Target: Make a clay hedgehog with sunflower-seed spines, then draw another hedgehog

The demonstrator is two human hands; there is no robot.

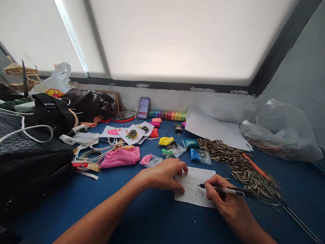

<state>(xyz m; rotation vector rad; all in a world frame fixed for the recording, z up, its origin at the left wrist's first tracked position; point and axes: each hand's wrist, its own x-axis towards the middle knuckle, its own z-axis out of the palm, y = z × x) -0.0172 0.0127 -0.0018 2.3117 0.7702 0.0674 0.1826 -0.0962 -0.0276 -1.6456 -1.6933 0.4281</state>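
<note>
A small white sheet of paper (186, 196) lies on the blue table, with an animal outline drawn on it in dark ink. Short scale-like marks fill part of the animal's back. My left hand (165, 174) rests open at the sheet's left side, its fingertips pressing on the paper. In my right hand (225, 200) is a black pen (235, 190), gripped near its point, and the tip meets the drawing around the middle of the body. My right hand covers the sheet's right part.
Sunflower seeds (223, 152) are heaped at the right, beside a clear plastic bag (281, 135). Clay packets, blue (199, 156) and yellow (166, 141), lie beyond the paper. A pink cloth (120, 157), decorated cards (132, 135) and a black bag (35, 162) are leftward.
</note>
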